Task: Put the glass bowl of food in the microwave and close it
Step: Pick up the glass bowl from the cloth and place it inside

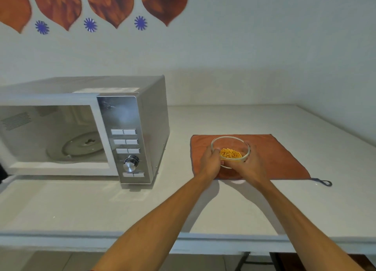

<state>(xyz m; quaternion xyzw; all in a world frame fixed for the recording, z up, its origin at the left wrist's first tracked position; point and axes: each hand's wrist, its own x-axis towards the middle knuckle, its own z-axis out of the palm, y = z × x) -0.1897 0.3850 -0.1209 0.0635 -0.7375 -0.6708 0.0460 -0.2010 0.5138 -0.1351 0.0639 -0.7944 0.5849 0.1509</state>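
Observation:
A clear glass bowl (230,143) holding yellow pasta pieces (230,153) rests on an orange cloth (280,159) right of centre on the white counter. My left hand (210,162) grips the bowl's left side and my right hand (249,166) wraps its right and near side. To the left stands a silver microwave (126,116) with its cavity (53,132) exposed and the glass turntable (81,145) visible inside. Its door is swung out past the left edge of view, only a dark sliver showing.
The microwave's control panel with buttons and a knob (131,163) faces me. The white counter (81,205) runs to a front edge near the bottom. The cloth has a blue hanging loop (325,182) at its right corner. A wall stands behind.

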